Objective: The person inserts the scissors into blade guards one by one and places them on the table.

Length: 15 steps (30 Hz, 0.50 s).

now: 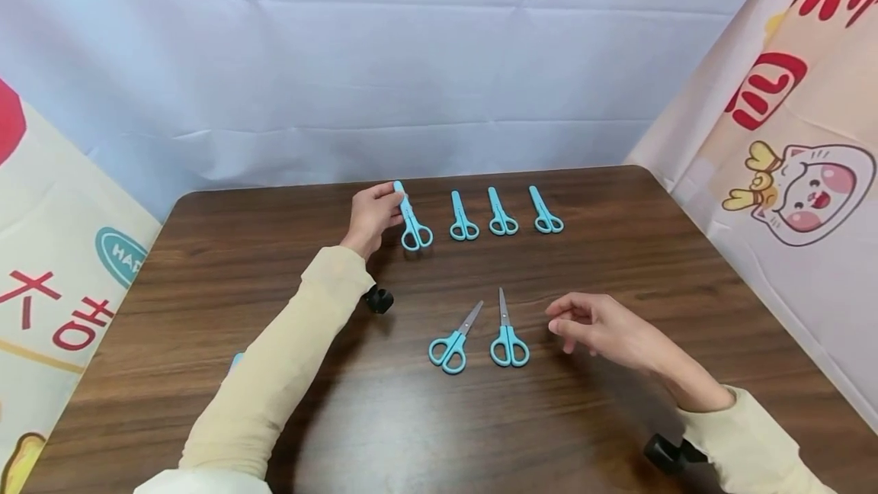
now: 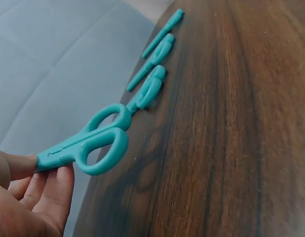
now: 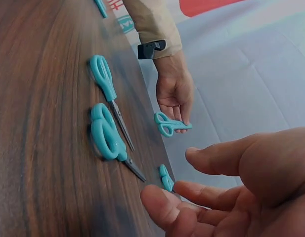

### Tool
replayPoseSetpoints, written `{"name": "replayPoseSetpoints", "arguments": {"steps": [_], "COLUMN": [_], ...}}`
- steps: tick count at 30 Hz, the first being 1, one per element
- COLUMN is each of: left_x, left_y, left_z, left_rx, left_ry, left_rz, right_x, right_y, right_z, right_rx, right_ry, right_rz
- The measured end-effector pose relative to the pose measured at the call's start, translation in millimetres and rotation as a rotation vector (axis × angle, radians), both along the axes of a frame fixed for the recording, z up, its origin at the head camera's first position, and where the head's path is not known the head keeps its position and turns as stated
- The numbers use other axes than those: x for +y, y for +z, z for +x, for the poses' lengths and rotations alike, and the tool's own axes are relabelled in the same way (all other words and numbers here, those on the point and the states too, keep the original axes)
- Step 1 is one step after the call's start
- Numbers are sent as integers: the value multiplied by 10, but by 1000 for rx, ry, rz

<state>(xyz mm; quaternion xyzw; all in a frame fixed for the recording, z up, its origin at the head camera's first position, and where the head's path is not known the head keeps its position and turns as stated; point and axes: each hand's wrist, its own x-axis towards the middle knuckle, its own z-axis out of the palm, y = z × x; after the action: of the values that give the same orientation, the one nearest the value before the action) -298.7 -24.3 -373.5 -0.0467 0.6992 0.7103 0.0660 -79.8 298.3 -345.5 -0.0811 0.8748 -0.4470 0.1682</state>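
My left hand [image 1: 373, 213] pinches the covered blade end of a pair of turquoise scissors [image 1: 415, 236] near the table's far edge. In the left wrist view these scissors [image 2: 100, 140] are raised off the wood, casting a shadow below. My right hand [image 1: 604, 328] hovers over the table, fingers loosely bent around nothing. Just left of it lie two uncovered scissors with bare metal blades: one pair [image 1: 510, 347] points straight away, the other pair [image 1: 449, 350] slants to the right. The right wrist view shows the right thumb and fingers [image 3: 211, 197] apart.
Right of the held pair, three sheathed scissors lie in a row: the near one [image 1: 464, 229], a middle one [image 1: 504, 223] and the rightmost [image 1: 548, 222]. A small turquoise object [image 1: 237, 359] is mostly hidden behind the left sleeve. A white cloth [image 1: 411, 82] hangs behind the table [image 1: 226, 265].
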Motion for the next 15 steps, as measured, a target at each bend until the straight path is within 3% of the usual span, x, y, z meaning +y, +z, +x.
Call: {"name": "replayPoseSetpoints", "arguments": {"steps": [6,15], "left_x": [114,196], "left_y": [-16,-53], "left_z": [-82,-176], "left_rx": [2,-5], "left_ry": [-35,-33], "left_rz": [-20,-71], "right_x": [31,46], "right_y": [-29,-20], "right_z": [32,131], "right_rx": [-3,12], "right_ry": [-30,-97], "right_rz": [13,66]}}
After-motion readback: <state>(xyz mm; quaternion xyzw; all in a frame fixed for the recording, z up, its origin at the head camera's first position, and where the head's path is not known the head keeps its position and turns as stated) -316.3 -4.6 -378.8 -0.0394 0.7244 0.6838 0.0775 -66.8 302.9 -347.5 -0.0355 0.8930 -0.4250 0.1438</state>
